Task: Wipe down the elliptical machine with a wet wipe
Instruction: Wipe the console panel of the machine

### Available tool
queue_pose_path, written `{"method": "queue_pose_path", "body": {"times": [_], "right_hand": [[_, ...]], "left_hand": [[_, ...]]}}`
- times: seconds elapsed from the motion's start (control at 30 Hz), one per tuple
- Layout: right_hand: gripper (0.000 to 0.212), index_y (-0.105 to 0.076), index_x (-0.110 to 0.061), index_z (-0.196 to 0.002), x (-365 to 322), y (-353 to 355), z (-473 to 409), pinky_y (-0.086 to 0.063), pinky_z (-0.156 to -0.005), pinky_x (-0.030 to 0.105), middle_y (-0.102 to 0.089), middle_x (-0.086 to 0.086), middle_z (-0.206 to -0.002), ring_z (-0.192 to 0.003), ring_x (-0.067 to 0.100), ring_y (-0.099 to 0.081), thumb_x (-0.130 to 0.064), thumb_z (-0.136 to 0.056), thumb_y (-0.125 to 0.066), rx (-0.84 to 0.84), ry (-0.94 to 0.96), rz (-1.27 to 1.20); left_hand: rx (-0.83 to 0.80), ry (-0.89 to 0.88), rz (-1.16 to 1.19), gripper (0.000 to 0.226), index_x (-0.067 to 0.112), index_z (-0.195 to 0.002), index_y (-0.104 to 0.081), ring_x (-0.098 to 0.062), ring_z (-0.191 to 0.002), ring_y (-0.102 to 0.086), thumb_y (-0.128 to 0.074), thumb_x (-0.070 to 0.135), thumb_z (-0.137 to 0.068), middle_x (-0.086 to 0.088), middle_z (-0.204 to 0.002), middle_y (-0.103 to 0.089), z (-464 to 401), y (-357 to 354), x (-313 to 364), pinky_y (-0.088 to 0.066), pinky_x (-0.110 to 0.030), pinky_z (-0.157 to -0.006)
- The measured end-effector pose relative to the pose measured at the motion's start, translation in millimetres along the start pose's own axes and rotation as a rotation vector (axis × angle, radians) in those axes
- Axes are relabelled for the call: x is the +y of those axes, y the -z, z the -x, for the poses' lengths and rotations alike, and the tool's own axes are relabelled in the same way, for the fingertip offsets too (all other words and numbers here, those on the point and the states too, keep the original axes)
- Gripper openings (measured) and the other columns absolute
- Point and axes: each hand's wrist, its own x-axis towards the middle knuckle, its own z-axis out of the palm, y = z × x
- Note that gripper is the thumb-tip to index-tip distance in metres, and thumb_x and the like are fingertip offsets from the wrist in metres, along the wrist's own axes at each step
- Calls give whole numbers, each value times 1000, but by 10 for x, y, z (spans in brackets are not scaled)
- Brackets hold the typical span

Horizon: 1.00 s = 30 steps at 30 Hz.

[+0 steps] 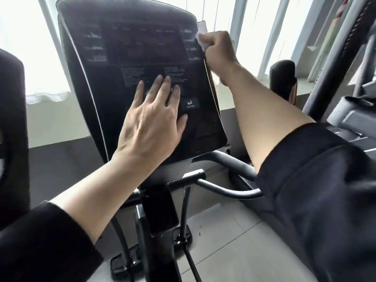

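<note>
Elliptical console [142,88] fills the centre of the view, tilted toward the person. Left hand [151,121] lies flat on its lower face, fingers straight, bracing it. Right hand [218,50] grips a white wet wipe [201,35] bunched against the console's upper right edge. Pressing on the ENTER key [190,104] beside the left fingers could trigger the panel; the small wipe may slip. Panel text is too blurred to read, and the pedals are out of view.

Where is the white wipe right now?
The wet wipe is in the right hand, pressed against the upper right edge of the black console, near the window. The left hand rests flat on the console's front.
</note>
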Motion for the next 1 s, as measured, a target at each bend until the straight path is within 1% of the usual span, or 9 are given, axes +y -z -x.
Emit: {"method": "queue_pose_path", "body": {"times": [0.07,0.2,0.27,0.4,0.53,0.63,0.8,0.87,1.0], "right_hand": [[45,-57,-10,-54,2,22,79,-48,-64,32,-50,-10,-61,-65,10,-53,-17,-98,-49,11,48,-24],[26,-74,-11,-90,185,63,541,-36,-68,21,-57,-11,-81,-77,3,-46,-1,-92,-50,15,127,40],[29,-71,-7,-88,268,116,919,-35,-67,20,-60,-12,-82,-77,3,-44,8,-84,-47,-6,129,52],[37,-74,-3,-104,284,307,1670,-36,-62,2,-72,9,-94,-84,14,-60,14,-87,-46,-19,14,107],[24,-75,-4,-104,127,361,1802,-44,-77,8,-70,7,-106,-94,18,-64,7,-88,-60,213,140,119],[25,-78,-7,-95,40,202,1690,-40,-72,19,-72,6,-92,-87,24,-62,8,-84,-61,144,294,247],[29,-74,-5,-76,-175,166,1442,-36,-68,21,-75,5,-93,-90,28,-68,-21,-87,-52,147,265,292],[20,-74,-3,-89,-326,20,1509,-40,-70,25,-73,9,-102,-97,32,-67,-9,-90,-55,77,334,330],[32,-66,-9,-122,-334,-192,1756,-48,-98,36,-57,7,-138,-126,30,-54,-4,-91,-59,-217,647,397]], "left_hand": [[7,0,5,61,3,-147,-35,-27,-148,-22,-39,40,-99,-17,-156,-30,0,-4,-3,-13,-46,-122],[13,0,25,61,3,-147,-37,-27,-148,-21,-41,39,-98,-17,-156,-31,-1,3,2,-12,-46,-122],[3,7,28,61,4,-148,-35,-26,-149,-17,-40,39,-98,-16,-157,-29,-3,13,5,-10,-45,-122],[18,19,45,61,4,-149,-34,-24,-150,-12,-44,37,-98,-15,-158,-25,27,47,11,-11,-44,-123],[122,35,150,55,2,-140,-48,-24,-148,-20,-61,19,-89,-14,-155,-34,112,146,18,-15,-38,-122],[245,148,198,54,4,-135,-53,-25,-147,-24,-65,22,-85,-12,-153,-38,304,193,-115,-18,-43,-121],[134,654,494,99,9,-154,-11,-28,-148,-16,-58,62,-85,-16,-160,-15,672,247,-298,-19,-42,-119],[44,820,746,109,9,-155,2,-21,-150,-8,-60,62,-83,-11,-163,-6,706,205,-268,-10,-26,-117],[80,821,936,102,11,-154,9,-10,-149,4,-60,49,-89,-2,-164,4,731,100,-242,3,-8,-104]]}}
